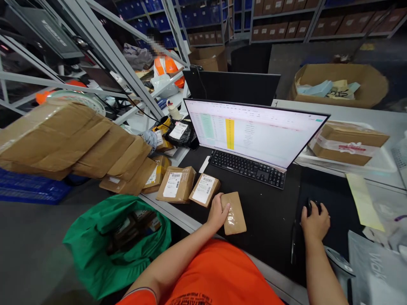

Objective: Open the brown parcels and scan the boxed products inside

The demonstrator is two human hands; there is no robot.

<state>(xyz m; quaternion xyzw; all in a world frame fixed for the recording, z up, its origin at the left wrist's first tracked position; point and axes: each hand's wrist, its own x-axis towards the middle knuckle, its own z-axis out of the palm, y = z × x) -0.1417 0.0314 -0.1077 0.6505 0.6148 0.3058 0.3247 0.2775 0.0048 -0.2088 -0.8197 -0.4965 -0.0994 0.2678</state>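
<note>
My left hand point(217, 214) grips the left edge of a small flat cardboard package point(235, 217) with shiny clear tape on its top, at the front of the black desk mat. Just left of it lie two brown parcels with white labels, a smaller one point(203, 190) and a larger one point(177, 184). On the mouse pad at the right, my right hand point(316, 223) rests over a black computer mouse point(310, 206), fingers curled on it. Behind both hands are a black keyboard point(246, 168) and a monitor point(254, 132) showing a spreadsheet.
A green sack point(92, 237) holding parcels stands open below the desk's left edge. Cardboard boxes point(57, 137) are piled at the left. A taped carton point(345, 148) sits right of the monitor; a grey plastic bag point(377, 267) lies front right. Another person in orange point(170, 65) is behind.
</note>
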